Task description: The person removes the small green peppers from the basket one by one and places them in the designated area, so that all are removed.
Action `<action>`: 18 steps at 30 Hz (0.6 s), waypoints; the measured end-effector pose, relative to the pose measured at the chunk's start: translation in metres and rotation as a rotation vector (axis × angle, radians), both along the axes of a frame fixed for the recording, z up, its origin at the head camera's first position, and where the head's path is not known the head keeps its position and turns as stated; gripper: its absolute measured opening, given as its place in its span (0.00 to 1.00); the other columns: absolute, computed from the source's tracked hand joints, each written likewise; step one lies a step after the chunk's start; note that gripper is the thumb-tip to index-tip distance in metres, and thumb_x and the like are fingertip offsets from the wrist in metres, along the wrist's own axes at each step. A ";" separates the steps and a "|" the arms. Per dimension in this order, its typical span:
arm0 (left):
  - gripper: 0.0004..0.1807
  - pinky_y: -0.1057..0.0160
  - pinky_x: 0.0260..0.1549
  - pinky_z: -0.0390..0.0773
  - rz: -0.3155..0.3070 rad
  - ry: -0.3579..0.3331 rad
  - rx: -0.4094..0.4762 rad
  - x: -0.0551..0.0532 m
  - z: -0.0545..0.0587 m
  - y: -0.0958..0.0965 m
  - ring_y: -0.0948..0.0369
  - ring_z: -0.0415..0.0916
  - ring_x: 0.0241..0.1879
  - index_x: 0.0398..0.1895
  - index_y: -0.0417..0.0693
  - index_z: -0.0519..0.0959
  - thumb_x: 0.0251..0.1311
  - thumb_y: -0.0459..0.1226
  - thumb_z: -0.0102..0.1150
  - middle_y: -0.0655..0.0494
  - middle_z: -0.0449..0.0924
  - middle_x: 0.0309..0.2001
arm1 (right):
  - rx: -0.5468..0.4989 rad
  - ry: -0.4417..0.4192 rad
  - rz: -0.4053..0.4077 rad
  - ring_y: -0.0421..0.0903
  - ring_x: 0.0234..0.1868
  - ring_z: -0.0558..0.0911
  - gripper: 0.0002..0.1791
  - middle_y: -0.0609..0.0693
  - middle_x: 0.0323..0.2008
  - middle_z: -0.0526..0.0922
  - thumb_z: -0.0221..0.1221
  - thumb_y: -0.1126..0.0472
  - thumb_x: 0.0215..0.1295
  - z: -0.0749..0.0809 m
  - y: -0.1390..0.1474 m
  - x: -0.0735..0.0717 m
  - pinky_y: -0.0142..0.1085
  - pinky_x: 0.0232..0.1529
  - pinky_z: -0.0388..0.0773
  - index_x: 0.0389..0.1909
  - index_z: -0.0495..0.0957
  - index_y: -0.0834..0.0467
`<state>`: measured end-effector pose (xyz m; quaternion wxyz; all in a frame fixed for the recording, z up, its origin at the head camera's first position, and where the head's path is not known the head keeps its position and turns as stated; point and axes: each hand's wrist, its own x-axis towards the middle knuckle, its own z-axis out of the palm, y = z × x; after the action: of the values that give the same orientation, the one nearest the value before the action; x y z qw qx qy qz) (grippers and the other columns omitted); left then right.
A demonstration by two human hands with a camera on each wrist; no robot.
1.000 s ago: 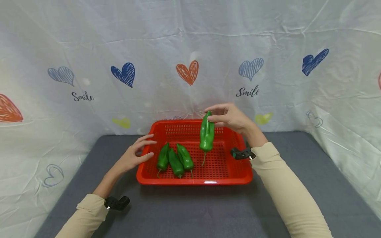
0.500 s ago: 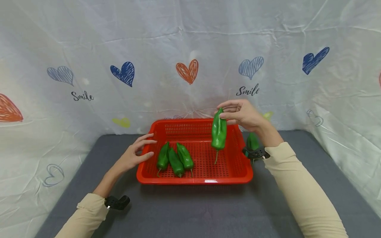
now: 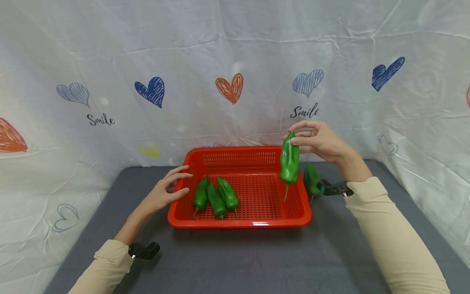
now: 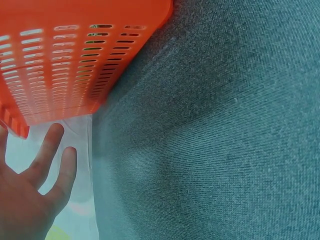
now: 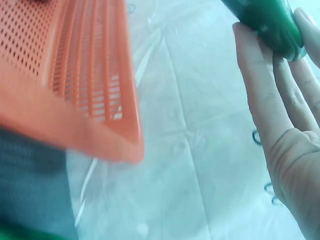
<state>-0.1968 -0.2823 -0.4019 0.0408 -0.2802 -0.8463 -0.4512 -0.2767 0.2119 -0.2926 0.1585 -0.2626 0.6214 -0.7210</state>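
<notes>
My right hand (image 3: 321, 141) pinches a green pepper (image 3: 289, 161) by its upper end, stem hanging down, above the right side of the red basket (image 3: 238, 223). Only part of that pepper (image 5: 272, 25) shows in the right wrist view, between thumb and fingers. At the basket's left rim is my left hand (image 3: 167, 190), its fingers spread and lightly bent, the fingertips at the rim. In the left wrist view, the left hand (image 4: 30, 195) lies beside the slotted basket wall (image 4: 65, 65). Three green peppers (image 3: 216, 201) lie inside the basket on the left.
Another green pepper (image 3: 311, 179) is on the grey tabletop (image 3: 238, 261), just right of the basket and partly hidden by the right wrist's strap (image 3: 333, 188). Behind the table hangs a white cloth (image 3: 191, 49) printed with hearts.
The right hand has carried its pepper rightward, from over the basket's middle to its right rim. The pepper on the table has come into view. My left hand stays where it was.
</notes>
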 end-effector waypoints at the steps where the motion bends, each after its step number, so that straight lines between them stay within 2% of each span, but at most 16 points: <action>1: 0.23 0.31 0.52 0.69 0.000 0.000 0.001 0.000 0.000 0.000 0.44 0.58 0.69 0.65 0.35 0.75 0.67 0.29 0.62 0.44 0.58 0.75 | 0.003 0.005 -0.002 0.52 0.45 0.86 0.16 0.62 0.48 0.86 0.57 0.80 0.69 -0.001 0.004 0.000 0.51 0.45 0.82 0.50 0.82 0.62; 11: 0.24 0.31 0.53 0.68 -0.010 -0.025 0.014 0.000 -0.001 0.000 0.44 0.56 0.71 0.66 0.36 0.74 0.67 0.29 0.62 0.46 0.57 0.76 | 0.016 0.053 -0.054 0.52 0.47 0.86 0.15 0.61 0.48 0.86 0.56 0.80 0.69 -0.010 0.031 0.005 0.47 0.46 0.82 0.51 0.82 0.64; 18: 0.24 0.31 0.53 0.67 -0.013 -0.026 0.019 0.000 -0.001 0.000 0.45 0.56 0.71 0.66 0.38 0.75 0.67 0.29 0.62 0.46 0.56 0.76 | 0.045 0.102 -0.101 0.50 0.46 0.85 0.17 0.60 0.50 0.85 0.57 0.80 0.68 -0.021 0.044 0.008 0.45 0.48 0.81 0.56 0.80 0.69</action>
<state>-0.1968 -0.2827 -0.4029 0.0296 -0.2791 -0.8407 -0.4631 -0.2684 0.2559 -0.3131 0.0956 -0.2637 0.6572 -0.6996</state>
